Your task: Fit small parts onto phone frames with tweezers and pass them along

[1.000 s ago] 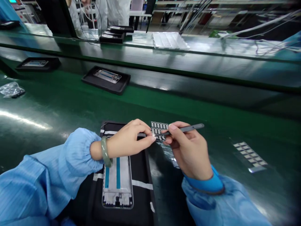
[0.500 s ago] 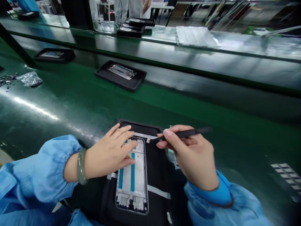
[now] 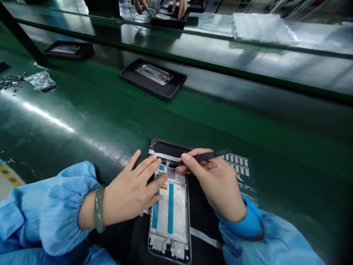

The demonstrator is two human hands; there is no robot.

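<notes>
A silver phone frame (image 3: 179, 211) with blue strips lies in a black tray (image 3: 204, 217) in front of me. My left hand (image 3: 135, 191), a green bangle at its wrist, spreads its fingers over the frame's upper left part. Black tweezers (image 3: 211, 155) are pinched between the thumb and fingers of my right hand (image 3: 219, 184). Their tip points left, over the frame's top end. At the tip is a small pale piece (image 3: 168, 163), too small to name. My left fingers hide part of the frame.
Beyond lies another black tray (image 3: 127, 76) with a phone frame (image 3: 156, 73); a similar tray (image 3: 86, 51) is farther left. Small black parts (image 3: 12, 81) and a clear plastic bag (image 3: 41, 80) lie at left. A sheet of pale pieces (image 3: 238, 162) is at right. A co-worker's hands (image 3: 180, 8) work across the bench.
My right hand has brought the tweezers and the small pale piece leftward, from beside the frame to over its top end. My left hand stays spread on the frame. The view has shifted.
</notes>
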